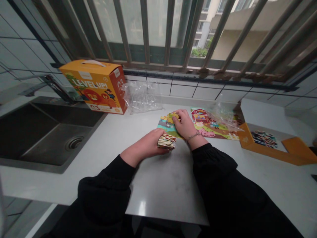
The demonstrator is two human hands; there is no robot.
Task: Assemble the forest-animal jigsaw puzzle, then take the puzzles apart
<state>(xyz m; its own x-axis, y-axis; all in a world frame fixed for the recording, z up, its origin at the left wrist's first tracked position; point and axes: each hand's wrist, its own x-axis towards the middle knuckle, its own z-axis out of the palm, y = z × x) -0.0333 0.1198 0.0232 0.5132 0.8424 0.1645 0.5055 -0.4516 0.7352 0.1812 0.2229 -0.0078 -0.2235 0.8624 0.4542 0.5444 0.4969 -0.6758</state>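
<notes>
My left hand (pixel 155 142) is wrapped round a thick stack of jigsaw puzzle pieces (pixel 166 142), their pale cut edges facing up. In front of it, my right hand (pixel 183 123) grips a yellow puzzle piece (pixel 171 117) between thumb and fingers. That piece is over a colourful picture sheet (pixel 162 124) with blue and green areas, partly hidden by both hands. Whether the piece touches the sheet I cannot tell. Just right of my right hand lies a farm picture (pixel 206 127) with a red barn and pink pigs.
An orange puzzle box (pixel 95 87) stands at the back left beside the sink (pixel 59 142) and faucet (pixel 49 84). Clear plastic packaging (pixel 143 97) lies next to it. Another clear wrapper (pixel 220 114) rests on the farm picture. At right, an open orange box (pixel 260 148) holds more pieces.
</notes>
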